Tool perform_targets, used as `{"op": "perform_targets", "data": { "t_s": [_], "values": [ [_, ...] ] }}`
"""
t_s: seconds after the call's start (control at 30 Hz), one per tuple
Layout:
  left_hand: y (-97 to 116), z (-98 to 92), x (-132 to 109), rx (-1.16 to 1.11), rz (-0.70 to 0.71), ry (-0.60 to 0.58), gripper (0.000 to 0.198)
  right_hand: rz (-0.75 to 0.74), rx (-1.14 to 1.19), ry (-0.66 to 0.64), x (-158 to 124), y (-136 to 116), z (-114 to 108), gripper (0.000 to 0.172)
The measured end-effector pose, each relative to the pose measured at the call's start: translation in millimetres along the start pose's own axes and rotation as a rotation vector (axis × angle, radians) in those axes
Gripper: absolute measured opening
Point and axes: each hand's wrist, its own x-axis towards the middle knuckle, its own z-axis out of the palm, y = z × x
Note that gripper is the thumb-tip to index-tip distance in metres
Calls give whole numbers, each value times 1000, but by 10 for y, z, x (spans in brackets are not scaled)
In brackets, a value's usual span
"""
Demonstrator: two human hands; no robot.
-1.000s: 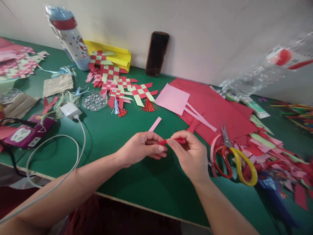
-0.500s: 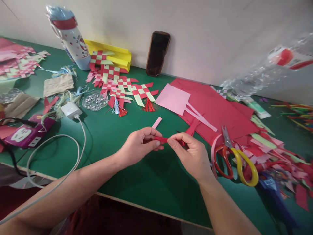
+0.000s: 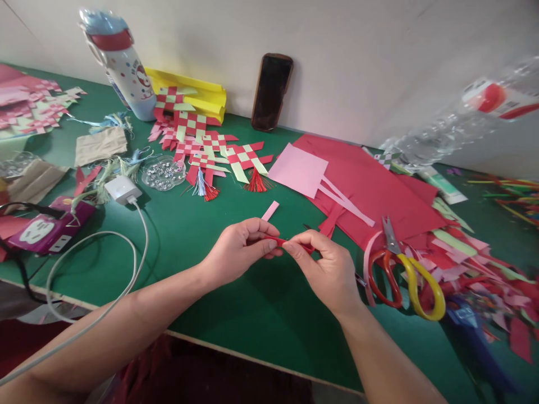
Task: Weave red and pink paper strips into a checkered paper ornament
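Observation:
Between my two hands is a narrow red paper strip [image 3: 278, 241], pinched from both sides above the green table [image 3: 261, 314]. My left hand [image 3: 244, 247] is closed on its left end, thumb on top. Thumb and forefinger of my right hand [image 3: 326, 266] press the strip close beside the left thumb. Most of the strip is hidden by the fingers. A pink paper strip [image 3: 270, 211] lies just behind my left hand. Right of my right hand rest scissors [image 3: 391, 241] with red and yellow handles.
Woven paper fish [image 3: 246, 157] with tassels lie at the back, by a tumbler [image 3: 126, 67] and a leaning phone [image 3: 273, 92]. Red sheets [image 3: 370, 179] and paper scraps [image 3: 475, 264] cover the right side. A white cable [image 3: 138, 247] loops over my left forearm. A plastic bottle [image 3: 455, 123] stands back right.
My right hand has shifted slightly left along the red strip, bringing its fingertips nearer to my left thumb. My left hand has hardly moved.

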Motion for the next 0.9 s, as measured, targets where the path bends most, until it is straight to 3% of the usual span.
{"op": "perform_targets", "data": {
  "t_s": [0.23,0.5,0.9],
  "values": [
    [-27,-2,3,3,40,13,16,-10,-13,-20,0,24,-3,13],
    [-10,-22,6,68,39,16,9,-12,-72,70,-3,0,-14,19],
    [-8,-19,-3,111,33,13,11,-26,-46,50,-5,13,-1,16]
  ]
}}
